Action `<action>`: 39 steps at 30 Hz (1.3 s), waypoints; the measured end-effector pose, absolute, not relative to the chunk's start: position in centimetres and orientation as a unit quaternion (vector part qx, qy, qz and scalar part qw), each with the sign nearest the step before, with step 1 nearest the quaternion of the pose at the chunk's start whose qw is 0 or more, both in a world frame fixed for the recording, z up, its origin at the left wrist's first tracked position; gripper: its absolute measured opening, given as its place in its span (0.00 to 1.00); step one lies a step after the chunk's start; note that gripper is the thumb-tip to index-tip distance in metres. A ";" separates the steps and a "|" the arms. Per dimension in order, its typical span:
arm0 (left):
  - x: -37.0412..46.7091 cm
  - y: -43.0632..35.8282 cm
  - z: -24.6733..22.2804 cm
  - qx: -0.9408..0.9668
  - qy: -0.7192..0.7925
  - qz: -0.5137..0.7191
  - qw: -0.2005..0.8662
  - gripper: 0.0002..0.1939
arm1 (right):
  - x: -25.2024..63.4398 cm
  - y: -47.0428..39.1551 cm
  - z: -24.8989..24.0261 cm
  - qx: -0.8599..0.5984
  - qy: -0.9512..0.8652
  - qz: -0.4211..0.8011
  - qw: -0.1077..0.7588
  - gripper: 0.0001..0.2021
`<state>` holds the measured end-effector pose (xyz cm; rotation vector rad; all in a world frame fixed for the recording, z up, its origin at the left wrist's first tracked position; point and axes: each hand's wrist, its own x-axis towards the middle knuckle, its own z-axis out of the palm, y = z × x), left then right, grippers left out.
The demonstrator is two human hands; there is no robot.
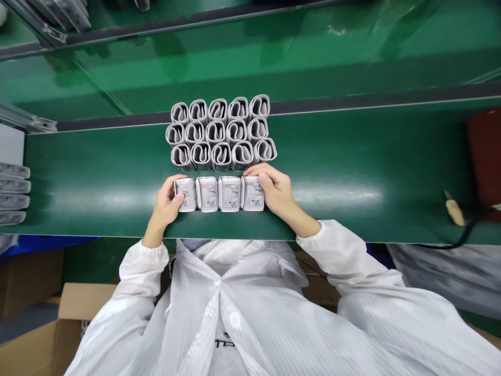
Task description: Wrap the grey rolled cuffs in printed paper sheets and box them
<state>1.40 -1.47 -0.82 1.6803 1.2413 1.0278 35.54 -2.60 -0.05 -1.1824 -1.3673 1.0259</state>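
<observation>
Several rolled pale-grey cuffs, which look like blood pressure cuffs, lie in a short row near the bench's front edge, printed drawings facing up. My left hand (167,204) is closed on the leftmost cuff (188,195), its thumb on the printed face. At the other end, my right hand (274,189) grips the rightmost cuff (253,194), fingers behind it and thumb at its upper right corner. Between them sit two middle cuffs (207,194), with narrow gaps. Just behind stands a block of upright rolled cuffs (221,155) in three rows, coiled ends up.
More cuffs (14,185) are stacked at the left end of the green bench (352,172). A wooden-handled tool (454,210) lies on the right, near a dark cable (465,235) and a reddish-brown box (485,162). An open carton (55,334) stands below left.
</observation>
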 end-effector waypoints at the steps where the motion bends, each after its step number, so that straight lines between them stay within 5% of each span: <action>1: 1.4 -1.5 -0.9 0.665 0.490 0.404 0.394 0.36 | 35.5 -2.6 -0.1 -0.488 -0.567 0.424 0.509 0.31; 15: 1.3 -1.6 -0.5 0.689 0.481 0.405 0.361 0.28 | 35.5 -2.6 -0.1 -0.482 -0.566 0.400 0.536 0.31; 39: 1.3 -1.9 -0.9 0.654 0.498 0.447 0.354 0.31 | 35.5 -2.6 -0.6 -0.444 -0.577 0.372 0.576 0.27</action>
